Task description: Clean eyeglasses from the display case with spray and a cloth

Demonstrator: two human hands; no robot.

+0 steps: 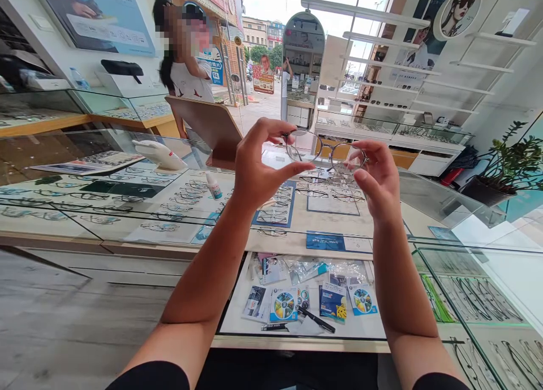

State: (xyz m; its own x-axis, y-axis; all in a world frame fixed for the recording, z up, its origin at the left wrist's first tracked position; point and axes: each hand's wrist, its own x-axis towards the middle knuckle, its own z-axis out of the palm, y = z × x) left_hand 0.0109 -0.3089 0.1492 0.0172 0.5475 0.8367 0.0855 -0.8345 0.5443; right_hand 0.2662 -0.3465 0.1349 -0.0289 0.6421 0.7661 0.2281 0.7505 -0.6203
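One pair of glasses (321,146) is held up above a glass-topped desk (278,244), directly between the left hand (257,164) and the right hand (379,178). Its long axis runs left to right, dipping slightly rightward, with neither hand clearly nearer. The left fingers grip its left end, the thumb stretched out below that lens; whether the thumb touches cannot be told. The right fingers and thumb, slightly parted, hold its right end. Beyond the left forearm stands a small bottle (214,186); a pen (316,319) lies near.
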